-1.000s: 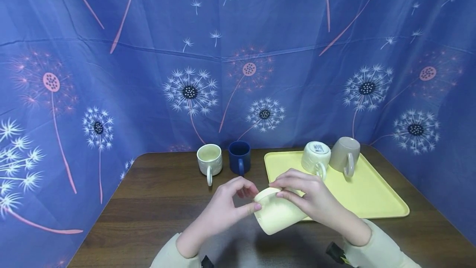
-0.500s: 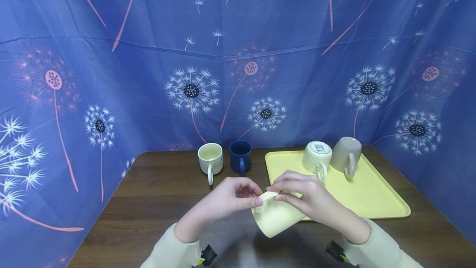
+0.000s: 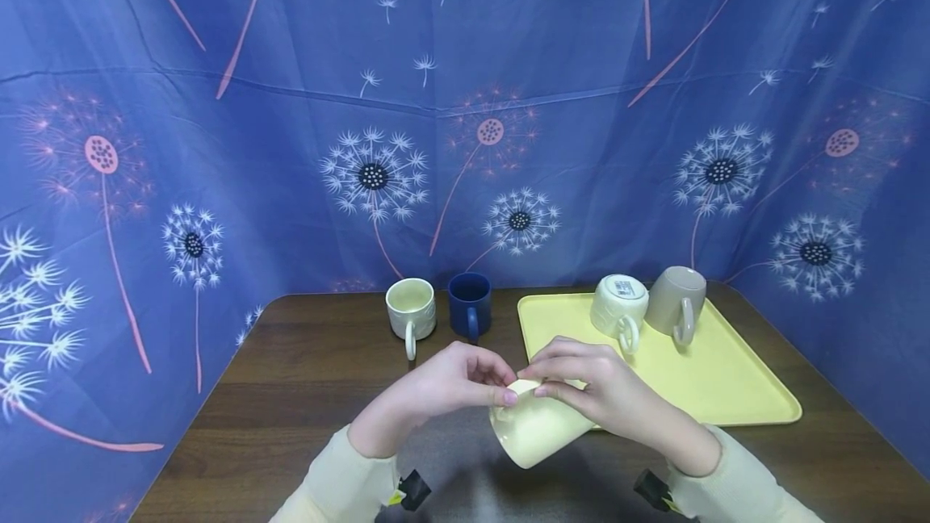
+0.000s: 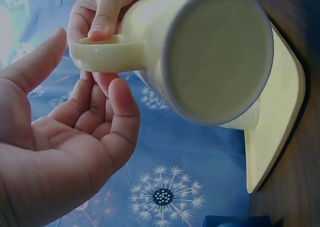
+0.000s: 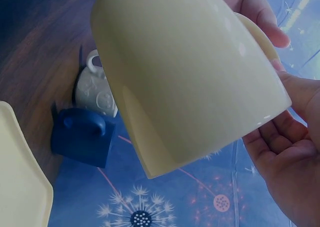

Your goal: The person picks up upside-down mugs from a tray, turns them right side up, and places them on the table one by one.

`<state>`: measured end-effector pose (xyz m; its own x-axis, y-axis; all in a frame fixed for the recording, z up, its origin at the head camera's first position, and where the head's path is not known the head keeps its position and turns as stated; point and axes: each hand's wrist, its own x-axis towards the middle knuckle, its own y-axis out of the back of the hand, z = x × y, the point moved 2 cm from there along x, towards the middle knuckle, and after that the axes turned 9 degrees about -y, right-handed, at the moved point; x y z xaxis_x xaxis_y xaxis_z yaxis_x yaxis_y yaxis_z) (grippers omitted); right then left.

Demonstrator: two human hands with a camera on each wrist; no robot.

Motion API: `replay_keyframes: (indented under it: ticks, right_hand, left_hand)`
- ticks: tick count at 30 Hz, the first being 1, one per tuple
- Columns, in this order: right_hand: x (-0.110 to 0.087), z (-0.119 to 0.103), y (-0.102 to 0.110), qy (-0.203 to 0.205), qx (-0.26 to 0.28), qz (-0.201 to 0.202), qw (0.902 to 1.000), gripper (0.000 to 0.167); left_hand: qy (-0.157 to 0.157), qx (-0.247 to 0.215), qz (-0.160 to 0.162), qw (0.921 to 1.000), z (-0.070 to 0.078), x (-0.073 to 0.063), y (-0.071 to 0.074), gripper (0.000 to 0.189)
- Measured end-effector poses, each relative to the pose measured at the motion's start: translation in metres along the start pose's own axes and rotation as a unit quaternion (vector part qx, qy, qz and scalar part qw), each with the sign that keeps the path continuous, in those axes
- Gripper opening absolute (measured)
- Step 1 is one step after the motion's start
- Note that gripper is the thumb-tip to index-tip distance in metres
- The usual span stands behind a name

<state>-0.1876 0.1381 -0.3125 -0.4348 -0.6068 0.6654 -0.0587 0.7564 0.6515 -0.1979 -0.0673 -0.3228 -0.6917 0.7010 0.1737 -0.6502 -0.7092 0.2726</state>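
Observation:
A pale yellow mug point(image 3: 541, 426) is held tilted in the air in front of me, its round base point(image 4: 220, 57) facing the left wrist camera. Its handle point(image 4: 112, 54) points up between my hands. My right hand point(image 3: 596, 382) pinches the mug by the handle, with the thumb pressed on it. My left hand point(image 3: 450, 382) is at the handle's other side, palm turned up and fingers loosely bent. In the left wrist view, its thumb stands apart from the handle and its fingertips point(image 4: 122, 94) come close under it.
A white mug point(image 3: 410, 309) and a dark blue mug point(image 3: 468, 309) stand upright at the back of the wooden table point(image 3: 291, 394). On the yellow tray point(image 3: 741, 394) to the right, a white mug point(image 3: 617, 309) and a grey mug point(image 3: 676, 305) stand upside down. A blue dandelion-print cloth point(image 3: 581, 144) hangs behind.
My left hand has shifted right, closer to the handle. The yellow mug has moved slightly left and down, still held by my right hand. The other mugs stay in place.

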Motion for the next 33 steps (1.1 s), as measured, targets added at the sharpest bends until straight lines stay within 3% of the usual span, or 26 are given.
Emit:
replay_keyframes:
  ticks: [5,9,19,24,33]
  right_hand:
    - [0.000,0.000,0.000,-0.015,-0.002,-0.008,0.9999,0.025]
    - [-0.001,-0.001,0.000,-0.025,-0.006,-0.016,0.9995,0.025]
    - [-0.003,0.000,-0.002,-0.039,-0.006,-0.034,0.9986,0.025]
    - [-0.003,0.002,-0.004,-0.033,0.008,-0.028,0.9990,0.025]
    - [-0.003,0.005,-0.005,-0.030,0.004,-0.029,0.9991,0.024]
  left_hand:
    - [-0.010,-0.020,-0.026,0.9994,-0.003,0.002,-0.001,0.019]
    - [-0.014,-0.019,-0.026,0.9994,-0.005,0.001,-0.003,0.018]
    - [-0.037,0.013,-0.001,0.9992,-0.010,0.001,-0.008,0.014]
    - [-0.032,0.026,0.021,0.9989,-0.009,-0.001,-0.010,0.013]
    - [-0.040,0.014,0.036,0.9985,-0.011,-0.003,-0.012,0.012]
